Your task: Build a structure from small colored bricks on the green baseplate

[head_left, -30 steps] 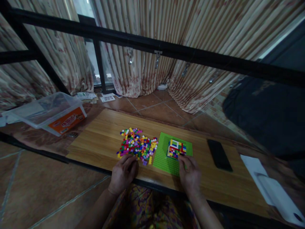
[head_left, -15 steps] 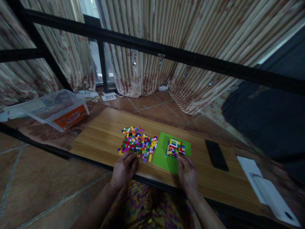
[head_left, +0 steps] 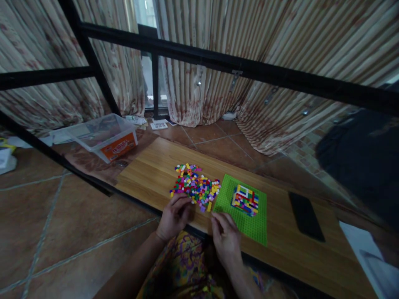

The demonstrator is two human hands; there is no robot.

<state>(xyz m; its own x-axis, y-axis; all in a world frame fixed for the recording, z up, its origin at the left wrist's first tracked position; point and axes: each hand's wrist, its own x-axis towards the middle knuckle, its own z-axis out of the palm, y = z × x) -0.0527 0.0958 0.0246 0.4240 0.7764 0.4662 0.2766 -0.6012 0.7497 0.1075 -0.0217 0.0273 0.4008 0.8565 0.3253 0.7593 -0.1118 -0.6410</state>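
A pile of small multicoloured toy bricks (head_left: pixel 199 187) lies loose on the wooden tabletop. My left hand (head_left: pixel 175 216) is at the pile's near edge, fingers curled toward the thumb; whatever may be between them is too small to make out. To the pile's right lies a green studded baseplate (head_left: pixel 226 199). On it stands a low block built of bricks (head_left: pixel 246 200), with a white frame shape on top. My right hand (head_left: pixel 226 236) is by the baseplate's near left corner, apart from the block. Its fingertips are drawn together, and their contents cannot be seen.
A black phone-like slab (head_left: pixel 306 216) lies right of the baseplate. White objects (head_left: pixel 363 245) are at the table's right end. A clear plastic box (head_left: pixel 106 133) with an orange label stands beyond the left end. A black metal bar (head_left: pixel 212 58) crosses in front of the curtains.
My right hand has left the brick block and come left and nearer to my left hand. My left hand stays by the pile. The view has turned left.
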